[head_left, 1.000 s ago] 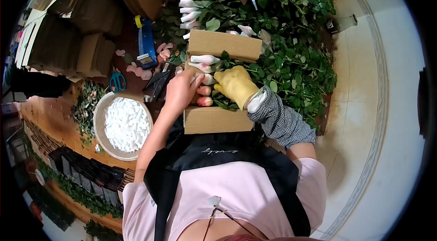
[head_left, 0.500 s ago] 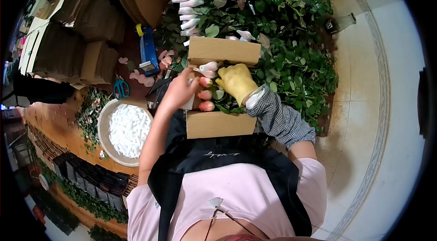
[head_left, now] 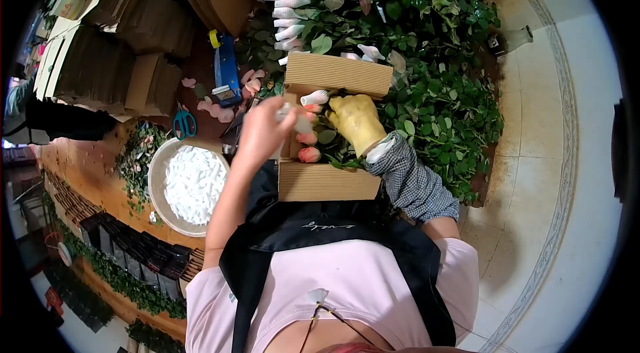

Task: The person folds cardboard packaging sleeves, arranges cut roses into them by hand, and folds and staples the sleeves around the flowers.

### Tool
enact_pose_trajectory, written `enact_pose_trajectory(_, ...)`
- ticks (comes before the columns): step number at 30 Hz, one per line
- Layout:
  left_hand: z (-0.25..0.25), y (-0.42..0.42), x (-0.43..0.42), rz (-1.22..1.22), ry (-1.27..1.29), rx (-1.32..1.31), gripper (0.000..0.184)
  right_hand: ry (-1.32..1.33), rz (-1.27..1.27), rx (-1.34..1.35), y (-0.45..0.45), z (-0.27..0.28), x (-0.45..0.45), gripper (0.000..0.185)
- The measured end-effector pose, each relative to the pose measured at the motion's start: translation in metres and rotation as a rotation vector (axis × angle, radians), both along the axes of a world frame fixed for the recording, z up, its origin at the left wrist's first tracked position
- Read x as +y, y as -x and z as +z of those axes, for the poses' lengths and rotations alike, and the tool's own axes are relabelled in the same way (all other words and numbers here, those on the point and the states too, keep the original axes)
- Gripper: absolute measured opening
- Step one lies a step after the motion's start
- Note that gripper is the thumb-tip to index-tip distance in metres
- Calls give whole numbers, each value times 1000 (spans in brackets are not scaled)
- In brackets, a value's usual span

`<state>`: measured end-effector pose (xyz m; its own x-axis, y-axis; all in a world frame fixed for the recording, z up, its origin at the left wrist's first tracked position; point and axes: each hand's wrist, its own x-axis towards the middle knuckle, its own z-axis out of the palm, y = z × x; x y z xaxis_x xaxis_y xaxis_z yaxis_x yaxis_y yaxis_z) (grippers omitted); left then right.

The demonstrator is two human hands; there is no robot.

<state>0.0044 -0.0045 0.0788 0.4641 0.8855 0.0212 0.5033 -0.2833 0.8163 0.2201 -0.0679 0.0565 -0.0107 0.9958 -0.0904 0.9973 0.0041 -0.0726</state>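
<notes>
My left hand (head_left: 265,130), bare, is closed on white foam netting (head_left: 291,118) just left of the rose heads. My right hand (head_left: 358,123), in a yellow glove, has its fingers curled round rose stems beside the heads; the grip is partly hidden. Two coral rose heads (head_left: 309,154) show uncovered in the lower part of an open corrugated cardboard wrap (head_left: 328,182), and another is partly behind the netting. Above them lies a rose head in a white net sleeve (head_left: 315,98). The wrap's upper flap (head_left: 339,75) stands above both hands.
A round tub (head_left: 157,190) of white sleeves stands at left, near teal scissors (head_left: 185,122) and a blue tape dispenser (head_left: 226,70). Cardboard stacks (head_left: 100,66) rise behind. Leafy rose stems (head_left: 433,80) and a row of netted roses (head_left: 288,20) lie beyond the wrap.
My left hand has drawn slightly back from the rose heads, and the white netting now shows in its fingers. My right hand stays at the stems. The whole view has shifted slightly.
</notes>
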Motion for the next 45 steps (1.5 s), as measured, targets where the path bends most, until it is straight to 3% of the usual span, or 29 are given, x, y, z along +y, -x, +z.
enact_pose_trajectory(2,0,-27,-4,-12,-80,234,28,39,-48,34,5,3,-1,15)
enact_pose_trajectory(5,-5,-40,-6,-16,-130,-63,25,-27,-127,51,0,-4,-4,17)
enact_pose_trajectory(7,-10,-17,-3,65,-115,-32,23,-102,-127,172,-6,0,-5,19)
enact_pose_trajectory(10,-3,69,12,336,-25,-60,28,-31,-140,131,-5,1,-2,20)
enact_pose_trajectory(12,5,145,14,331,116,324,41,-87,-65,189,-10,4,-5,22)
enact_pose_trajectory(14,-45,231,15,404,233,509,53,-128,56,192,-18,-4,-9,18)
enact_pose_trajectory(16,-75,309,-5,599,186,522,92,-155,70,220,-16,-2,-11,19)
enact_pose_trajectory(18,-82,359,-26,755,195,467,92,-159,84,308,-16,2,-11,25)
enact_pose_trajectory(20,-55,353,-34,884,315,56,82,-93,46,345,-11,16,-15,27)
enact_pose_trajectory(23,-50,321,-30,928,186,-82,46,-143,71,322,-10,26,-21,22)
enact_pose_trajectory(26,-54,260,-19,670,242,-284,29,-143,84,374,-13,42,-29,28)
enact_pose_trajectory(29,-47,157,-20,435,354,-302,17,-162,165,462,-8,68,-34,33)
enact_pose_trajectory(33,-39,57,-25,-21,382,-204,24,-128,327,652,17,82,-32,37)
enact_pose_trajectory(34,-28,40,-26,-96,220,-15,22,-75,341,714,23,85,-34,37)
enact_pose_trajectory(36,-27,21,-28,-180,92,98,20,-150,325,664,24,74,-41,32)
enact_pose_trajectory(39,-28,12,-29,-126,42,156,21,-173,195,384,22,67,-46,15)
enact_pose_trajectory(42,-31,11,-34,-20,95,129,17,106,187,204,22,52,-56,19)
enact_pose_trajectory(45,-41,15,-36,-47,74,63,19,94,260,184,21,33,-51,26)
